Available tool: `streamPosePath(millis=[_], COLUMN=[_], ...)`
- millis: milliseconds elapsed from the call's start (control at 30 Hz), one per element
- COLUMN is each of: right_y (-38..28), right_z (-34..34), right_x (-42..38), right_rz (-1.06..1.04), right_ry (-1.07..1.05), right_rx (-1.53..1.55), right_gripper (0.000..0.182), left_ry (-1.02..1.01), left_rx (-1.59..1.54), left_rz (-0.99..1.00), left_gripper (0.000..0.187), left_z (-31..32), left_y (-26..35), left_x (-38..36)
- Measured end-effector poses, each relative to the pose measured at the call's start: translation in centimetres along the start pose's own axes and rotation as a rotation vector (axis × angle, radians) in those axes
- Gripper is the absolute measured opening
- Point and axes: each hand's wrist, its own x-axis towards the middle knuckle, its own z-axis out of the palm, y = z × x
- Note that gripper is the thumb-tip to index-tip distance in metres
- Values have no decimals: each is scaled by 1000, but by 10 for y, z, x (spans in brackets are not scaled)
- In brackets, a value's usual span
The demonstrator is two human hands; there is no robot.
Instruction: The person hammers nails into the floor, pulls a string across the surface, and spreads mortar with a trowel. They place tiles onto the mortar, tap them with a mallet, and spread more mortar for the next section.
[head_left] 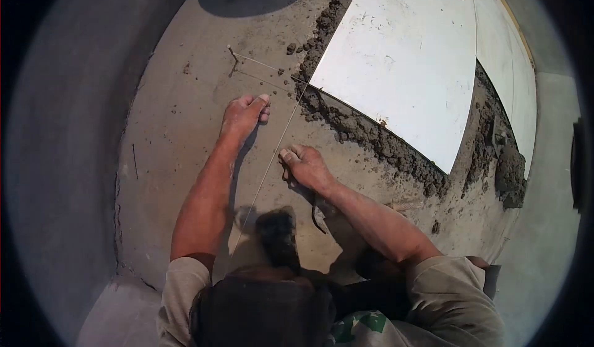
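My left hand (pixel 246 113) is curled closed just above the concrete floor, with the thumb pressed against the fingers. Whatever it may grip is hidden. Below and right of it, my right hand (pixel 303 164) is closed around a thin dark cord (pixel 317 219), one end of which trails toward my knees. Between the two hands runs a taut pale string (pixel 272 155), reaching from the near corner of a white tile (pixel 402 56) back toward my body. A second string (pixel 257 62) stretches from that corner to a nail (pixel 232 56) standing in the floor.
Dark, crumbly mortar (pixel 377 146) borders the tile, with a heap (pixel 510 171) at the right. More white tiles (pixel 504 68) lie beyond. A dark shoe (pixel 277 235) rests on the concrete floor (pixel 179 93). Grey walls (pixel 68 130) enclose both sides.
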Motion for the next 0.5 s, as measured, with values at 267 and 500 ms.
streamPosePath(millis=[267, 500], right_y=[0, -8], right_z=[0, 2], right_x=[-2, -4], right_rz=[-42, -59], right_ry=[6, 58], right_rx=[-12, -23], right_gripper=[37, 50], left_ry=[1, -2], left_rx=[-15, -43], left_rz=[12, 24], left_gripper=[27, 26], left_z=[-1, 1], left_y=[-3, 1], left_x=[2, -2])
